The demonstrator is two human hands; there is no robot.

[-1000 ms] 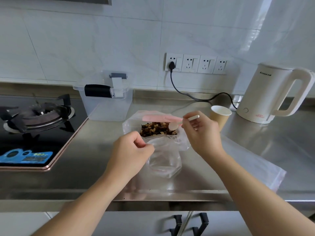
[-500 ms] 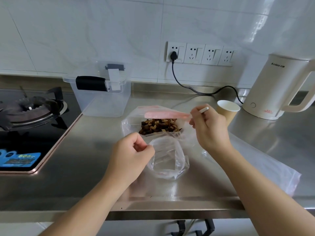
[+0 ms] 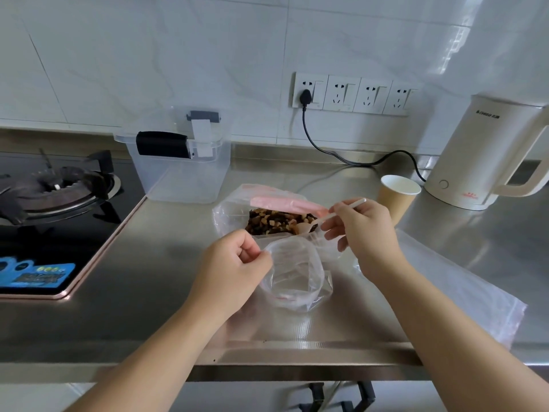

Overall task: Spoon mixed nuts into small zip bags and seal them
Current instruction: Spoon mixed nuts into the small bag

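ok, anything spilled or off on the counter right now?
Nothing stands out. No nuts spilled on the counter; the mixed nuts sit inside the big bag. The left hand holds the small zip bag open and empty; the right hand holds the spoon.

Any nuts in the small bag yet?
No, the small bag, pinched open by the left hand, looks empty; the nuts sit in the big bag behind.

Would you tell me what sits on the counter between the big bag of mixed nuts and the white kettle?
In the head view, a brown paper cup stands between the bag of mixed nuts and the kettle, close beside the kettle's base.
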